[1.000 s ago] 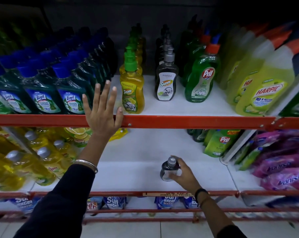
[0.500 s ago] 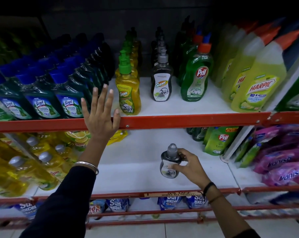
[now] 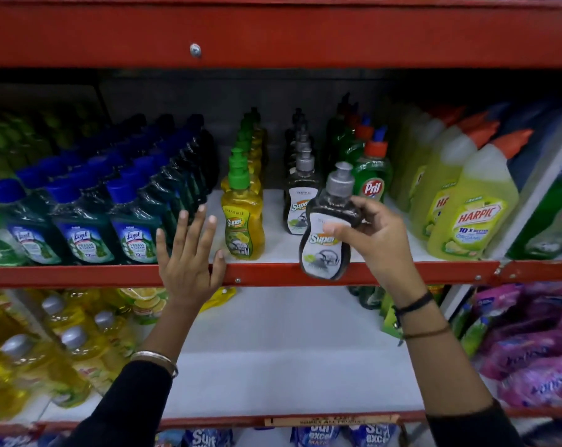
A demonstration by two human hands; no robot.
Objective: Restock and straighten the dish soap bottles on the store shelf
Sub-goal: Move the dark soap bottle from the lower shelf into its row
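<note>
**Hands at the red shelf rail**

Our right hand (image 3: 375,243) grips a dark "Super" bottle (image 3: 329,232) before the red rail (image 3: 273,274), in front of its matching row (image 3: 300,175). Our left hand (image 3: 189,256) rests open-fingered on the rail, left of yellow "Super" bottles (image 3: 242,221); "Pril" (image 3: 371,175) and "Harpic" (image 3: 470,217) stand behind it, rightward.

Red shelf rail (image 3: 402,272). Above it: dark grey bottle (image 3: 325,240) with silver cap and white label; yellow bottle (image 3: 243,225), green cap; blue-capped teal bottles (image 3: 79,221); lime Harpic bottles (image 3: 470,217), orange caps. Below it: white shelf board (image 3: 289,350), magenta pouches (image 3: 531,350).
</note>
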